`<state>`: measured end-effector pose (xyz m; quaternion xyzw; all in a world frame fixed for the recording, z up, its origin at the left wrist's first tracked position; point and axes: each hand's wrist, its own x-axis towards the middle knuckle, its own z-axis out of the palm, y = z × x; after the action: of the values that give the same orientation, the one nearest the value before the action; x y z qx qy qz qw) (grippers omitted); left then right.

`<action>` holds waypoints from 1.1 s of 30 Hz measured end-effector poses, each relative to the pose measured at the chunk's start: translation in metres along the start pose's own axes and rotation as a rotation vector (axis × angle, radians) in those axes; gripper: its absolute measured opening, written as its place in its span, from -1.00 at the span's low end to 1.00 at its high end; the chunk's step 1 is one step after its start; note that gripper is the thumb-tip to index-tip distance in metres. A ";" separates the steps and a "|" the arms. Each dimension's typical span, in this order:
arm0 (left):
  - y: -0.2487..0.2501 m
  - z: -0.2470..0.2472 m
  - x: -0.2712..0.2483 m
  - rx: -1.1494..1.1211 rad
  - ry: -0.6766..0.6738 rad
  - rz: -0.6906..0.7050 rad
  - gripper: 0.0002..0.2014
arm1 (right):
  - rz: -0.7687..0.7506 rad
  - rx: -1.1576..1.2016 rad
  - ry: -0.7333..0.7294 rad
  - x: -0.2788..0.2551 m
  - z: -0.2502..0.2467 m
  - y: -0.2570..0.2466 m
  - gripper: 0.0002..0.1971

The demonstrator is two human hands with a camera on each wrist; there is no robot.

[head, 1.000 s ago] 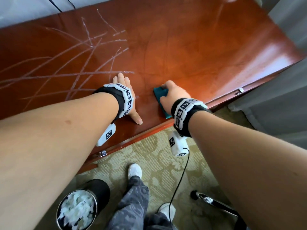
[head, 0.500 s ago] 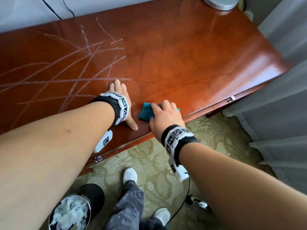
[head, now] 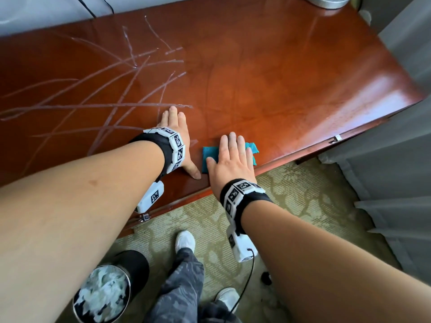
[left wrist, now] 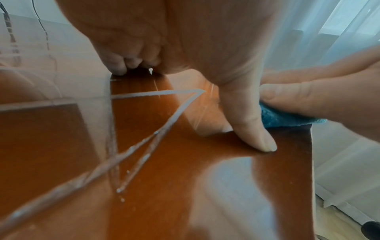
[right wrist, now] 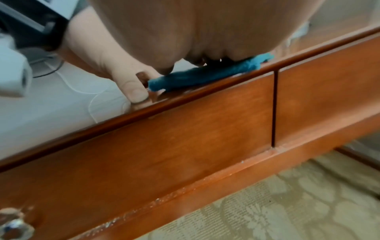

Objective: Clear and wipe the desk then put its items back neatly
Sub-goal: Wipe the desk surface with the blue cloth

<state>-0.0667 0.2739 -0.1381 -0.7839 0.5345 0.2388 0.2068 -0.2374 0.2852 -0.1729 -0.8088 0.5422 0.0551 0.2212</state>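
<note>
A folded teal cloth [head: 206,155] lies near the front edge of the glossy red-brown desk [head: 279,73]. My right hand [head: 229,157] presses flat on the cloth with straight, spread fingers. Just left of it my left hand [head: 177,138] rests flat on the bare desk top, thumb [left wrist: 255,129] stretched toward the cloth [left wrist: 277,118]. White streaks [head: 130,99] cross the left half of the desk. In the right wrist view the cloth [right wrist: 205,76] sits right at the desk's front edge under my palm.
A silver round base [head: 326,1] stands at the desk's far right corner. Grey curtains [head: 396,183] hang to the right. A black bin [head: 109,290] full of white paper stands on the patterned carpet by my feet. Drawer fronts [right wrist: 164,146] run below the edge.
My right hand has drawn the cloth back toward the front edge and turned to lie flat over it with fingers spread. The left hand has stayed put.
</note>
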 end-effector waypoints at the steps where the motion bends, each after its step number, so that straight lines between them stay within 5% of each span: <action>1: -0.001 0.000 0.001 -0.004 -0.002 0.003 0.85 | 0.016 -0.018 -0.003 0.001 0.004 -0.003 -0.28; 15: -0.010 0.007 -0.001 -0.018 -0.007 0.055 0.76 | -0.061 -0.122 -0.024 -0.009 0.018 0.000 -0.20; 18: -0.025 -0.011 0.005 -0.015 -0.036 0.095 0.54 | -0.099 -0.175 -0.036 0.004 0.013 -0.003 -0.21; 22: -0.075 -0.058 0.040 -0.143 0.101 0.030 0.02 | -0.144 -0.209 -0.085 0.025 0.004 -0.014 -0.21; 33: -0.159 -0.112 0.153 -0.249 0.147 -0.206 0.17 | -0.109 -0.242 -0.105 0.137 -0.021 -0.069 -0.21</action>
<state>0.1479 0.1504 -0.1282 -0.8694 0.4314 0.2230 0.0917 -0.1234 0.1814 -0.1781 -0.8538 0.4743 0.1502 0.1529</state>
